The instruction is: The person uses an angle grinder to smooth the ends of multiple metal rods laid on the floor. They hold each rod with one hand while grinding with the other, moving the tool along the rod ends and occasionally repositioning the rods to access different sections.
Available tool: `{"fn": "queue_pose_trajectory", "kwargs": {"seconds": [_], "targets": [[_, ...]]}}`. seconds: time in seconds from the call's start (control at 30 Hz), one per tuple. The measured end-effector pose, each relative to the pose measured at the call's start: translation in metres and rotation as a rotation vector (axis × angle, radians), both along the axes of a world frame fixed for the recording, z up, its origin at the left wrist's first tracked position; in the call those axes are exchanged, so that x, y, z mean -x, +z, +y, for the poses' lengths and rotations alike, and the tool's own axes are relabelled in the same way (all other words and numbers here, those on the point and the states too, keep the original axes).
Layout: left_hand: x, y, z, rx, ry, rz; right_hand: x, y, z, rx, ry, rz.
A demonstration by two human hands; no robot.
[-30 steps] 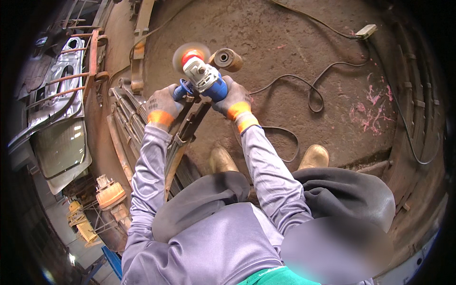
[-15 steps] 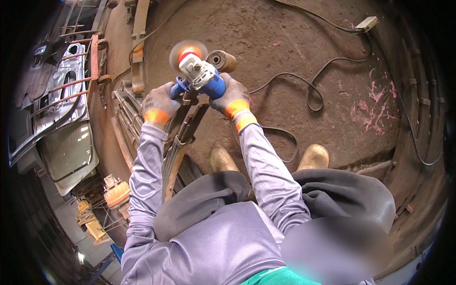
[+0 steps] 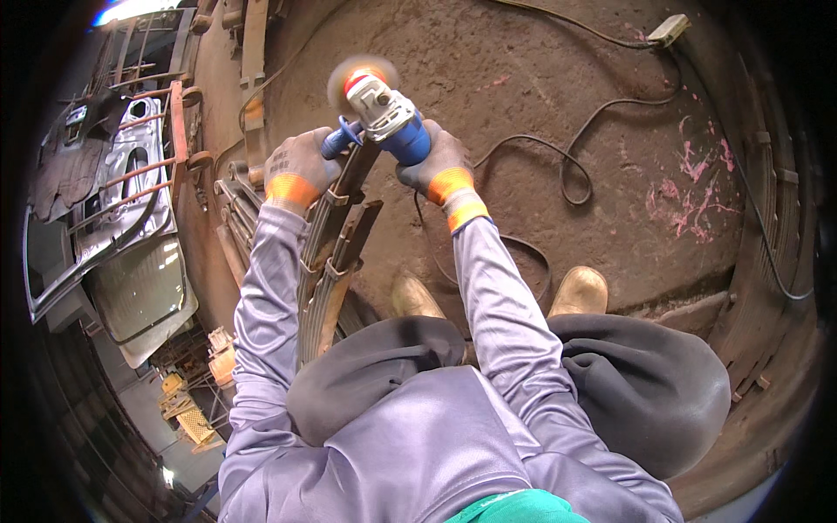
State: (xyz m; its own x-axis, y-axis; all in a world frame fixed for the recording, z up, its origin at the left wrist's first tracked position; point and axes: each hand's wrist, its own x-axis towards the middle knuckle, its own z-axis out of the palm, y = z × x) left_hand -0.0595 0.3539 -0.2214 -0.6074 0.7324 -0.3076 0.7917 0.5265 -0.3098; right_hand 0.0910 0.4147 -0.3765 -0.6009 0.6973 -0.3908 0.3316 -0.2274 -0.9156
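Note:
My left hand [image 3: 296, 166], in a grey glove with an orange cuff, is closed round the blue side handle [image 3: 336, 141] of an angle grinder. My gloved right hand [image 3: 436, 166] grips the grinder's blue body [image 3: 401, 139]. The silver gear head [image 3: 379, 109] points away from me; its disc [image 3: 353, 78] is blurred by spinning, with red at the centre. Below the tool, long rusty stacked steel strips [image 3: 344, 244] run toward my knees. Whether the disc touches metal cannot be made out.
At left lie a silver door panel [image 3: 139, 174], a red rusty frame [image 3: 177, 139], a glass pane [image 3: 139, 292] and more steel strips [image 3: 253, 52]. A cable [image 3: 580, 170] snakes across the brown floor to a pale socket block [image 3: 670, 30]. More strips [image 3: 767, 200] line the right. My boots [image 3: 575, 292] are below.
Both hands and the grinder have risen and shifted slightly right in the picture. The short rusty cylinder seen earlier beside the disc is now out of sight.

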Motion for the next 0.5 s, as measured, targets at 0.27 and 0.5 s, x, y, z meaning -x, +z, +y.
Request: {"fn": "queue_pose_trajectory", "kwargs": {"seconds": [0.27, 0.5], "targets": [[0.007, 0.003, -0.034, 0.022, 0.145, 0.003, 0.01, 0.016, -0.008, -0.005, 0.173, -0.149], [0.028, 0.005, -0.082, -0.056, 0.023, -0.071, 0.029, 0.007, -0.079, 0.055, 0.089, -0.02]]}}
